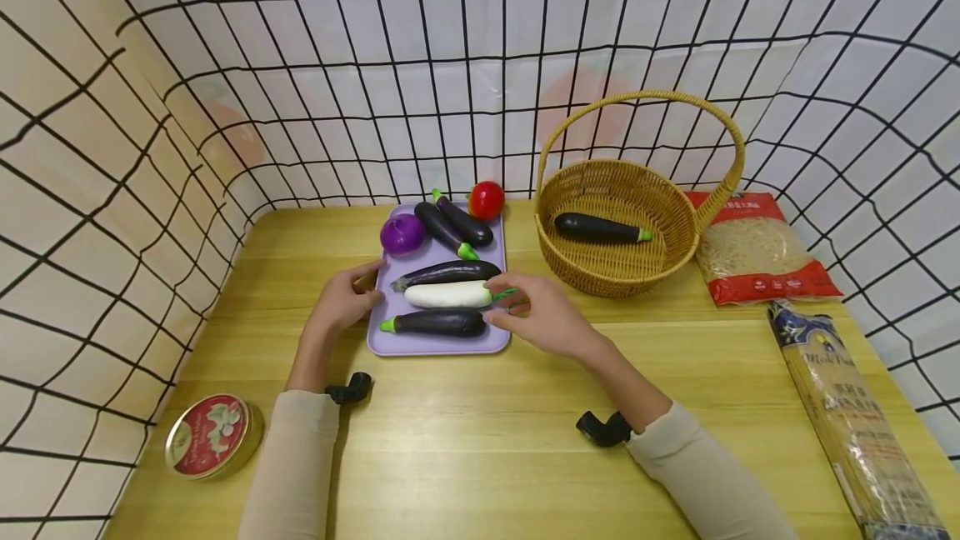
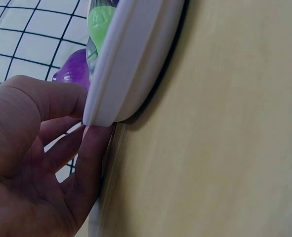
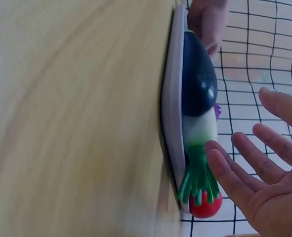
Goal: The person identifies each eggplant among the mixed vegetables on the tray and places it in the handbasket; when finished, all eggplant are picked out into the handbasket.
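Observation:
A lilac tray [image 1: 450,347] lies on the table. My left hand [image 1: 347,300] pinches its left rim; the left wrist view shows the thumb and fingers at the tray wall [image 2: 131,64]. Fingers spread, my right hand [image 1: 551,315] hovers by the tray's right side, close to the green leaves [image 3: 199,173] of a white radish [image 1: 446,295]. A dark eggplant [image 1: 442,323] lies in front of the radish and another [image 1: 453,272] behind it. Farther back on the tray are two more eggplants [image 1: 468,225], a purple onion [image 1: 402,234] and a red tomato [image 1: 486,200].
A wicker basket [image 1: 615,282] with a tall handle stands right of the tray, holding one eggplant [image 1: 600,228]. Beyond it lie a red-and-clear bag of grains [image 1: 757,248] and a long noodle pack [image 1: 855,423]. A round tin [image 1: 210,436] sits front left. Black wire mesh [image 1: 450,90] encloses the table.

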Available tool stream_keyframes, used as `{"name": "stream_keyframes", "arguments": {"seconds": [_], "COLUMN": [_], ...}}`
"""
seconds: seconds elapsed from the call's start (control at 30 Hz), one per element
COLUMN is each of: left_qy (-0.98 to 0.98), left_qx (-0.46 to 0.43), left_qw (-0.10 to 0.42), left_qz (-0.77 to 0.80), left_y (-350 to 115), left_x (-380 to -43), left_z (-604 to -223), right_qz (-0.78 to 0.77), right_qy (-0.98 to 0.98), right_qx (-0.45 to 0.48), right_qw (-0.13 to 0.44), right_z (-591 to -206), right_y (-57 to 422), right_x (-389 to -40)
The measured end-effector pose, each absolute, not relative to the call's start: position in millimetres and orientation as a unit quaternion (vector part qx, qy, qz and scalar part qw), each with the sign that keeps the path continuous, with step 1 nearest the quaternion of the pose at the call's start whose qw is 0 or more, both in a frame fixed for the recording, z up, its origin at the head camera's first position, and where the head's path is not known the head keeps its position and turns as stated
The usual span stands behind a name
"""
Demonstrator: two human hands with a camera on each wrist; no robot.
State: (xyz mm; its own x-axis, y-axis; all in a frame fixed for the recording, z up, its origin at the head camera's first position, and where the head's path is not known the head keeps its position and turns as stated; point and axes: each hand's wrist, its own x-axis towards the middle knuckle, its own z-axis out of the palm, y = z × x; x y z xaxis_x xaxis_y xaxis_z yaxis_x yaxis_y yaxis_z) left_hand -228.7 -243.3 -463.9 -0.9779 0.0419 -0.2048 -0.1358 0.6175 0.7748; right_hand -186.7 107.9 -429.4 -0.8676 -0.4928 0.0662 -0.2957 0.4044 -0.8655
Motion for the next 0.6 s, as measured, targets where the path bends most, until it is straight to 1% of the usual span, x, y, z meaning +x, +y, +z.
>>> {"name": "stream_keyframes", "arguments": {"seconds": [0.3,0.6], "left_qy": [0.891,0.9], "left_qx": [-0.032,-0.021], "left_qw": [0.104,0.099], "left_qz": [0.44,0.425], "left_y": [-245,-245], "left_x": [-229,-230], "left_z": [-467,-464], "right_qz": [-0.441,-0.409], "right_qy": [0.85,0.857], "right_qx": [-0.265,-0.295], "right_qw": [0.109,0.102], "right_z": [-435,-445], "right_y": [95,84], "right_x": [-185,-188]}}
